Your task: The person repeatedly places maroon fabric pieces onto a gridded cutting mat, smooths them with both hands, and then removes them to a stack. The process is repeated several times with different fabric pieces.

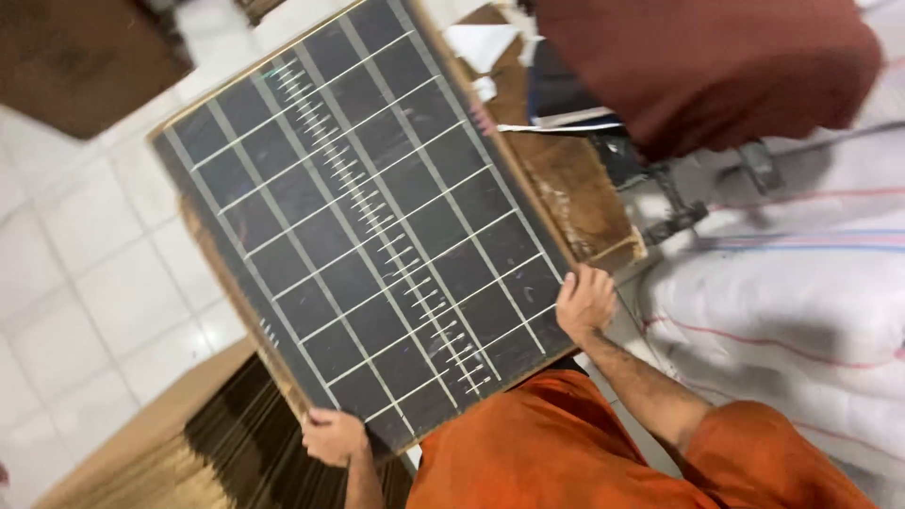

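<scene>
A large dark board with a pale grid of lines and a row of short tick marks fills the middle of the head view, tilted. My left hand grips its near left corner. My right hand holds its near right edge. Under the board lies a brown wooden frame or plank. My orange garment shows at the bottom.
White floor tiles spread to the left. A stack of thin brown sticks lies at the lower left. White sacks with coloured stripes lie on the right, a dark red cloth above them, and a brown carton at the top left.
</scene>
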